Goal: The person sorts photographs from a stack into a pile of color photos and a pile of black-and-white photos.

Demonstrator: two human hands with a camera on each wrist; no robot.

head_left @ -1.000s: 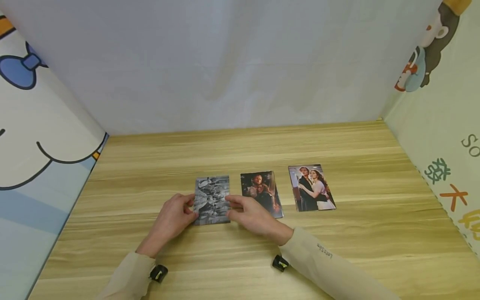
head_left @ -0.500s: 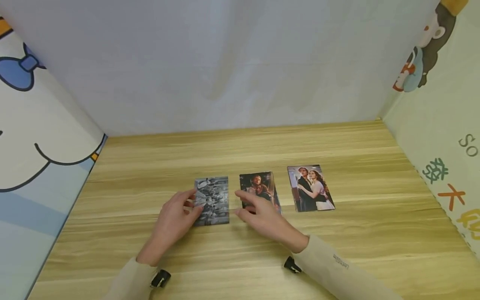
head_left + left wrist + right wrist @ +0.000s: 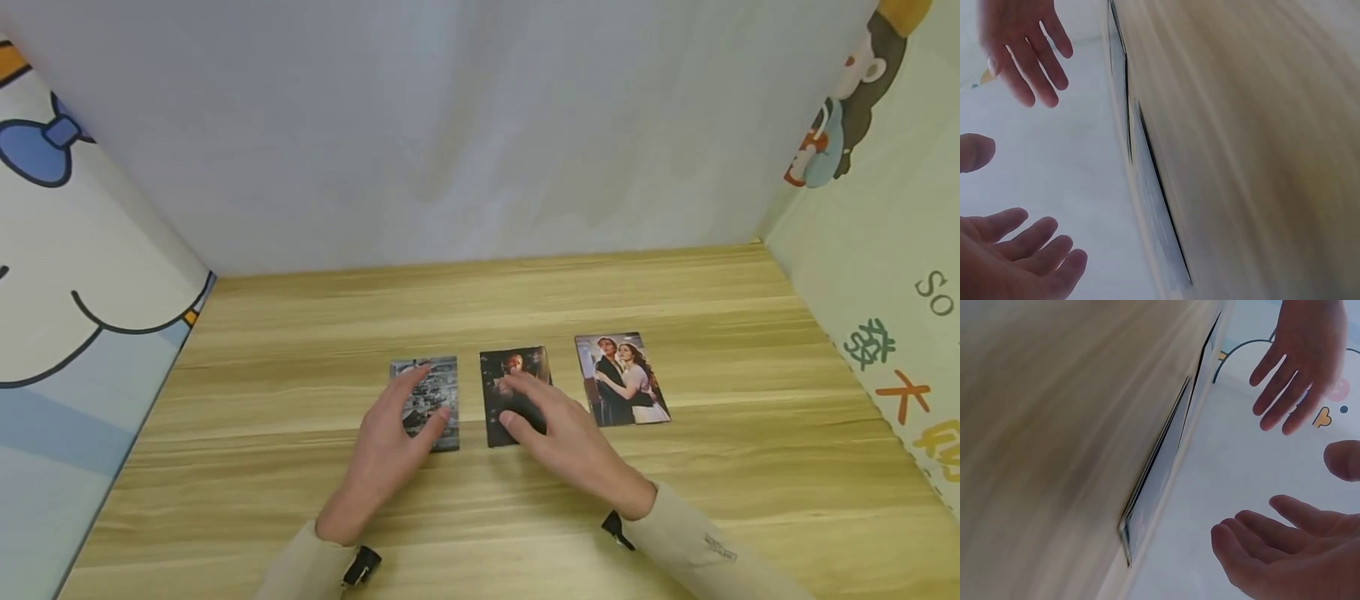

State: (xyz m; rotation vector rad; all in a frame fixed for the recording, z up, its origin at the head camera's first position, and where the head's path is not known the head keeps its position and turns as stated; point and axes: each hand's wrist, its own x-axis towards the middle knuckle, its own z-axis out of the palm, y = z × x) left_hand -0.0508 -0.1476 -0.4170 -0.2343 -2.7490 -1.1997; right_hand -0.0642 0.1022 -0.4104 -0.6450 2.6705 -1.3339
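Looking way back to pale cloth, hung behind wood-grain table. Over to L hand, hovering above grey card, w/ grip relaxed & apart. Same w/ R hand, hovering above dark card, w/ grip loose, apart too! Now see cards flat on tbl in a row, L to R: grey, dark, then couple card, near R hand.

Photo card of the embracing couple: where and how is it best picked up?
Probably pinch the photo card by its long right edge, coming low from the right: it lies flat, so a thin edge seems the likeliest hold, and the dark middle photo lies to its left.
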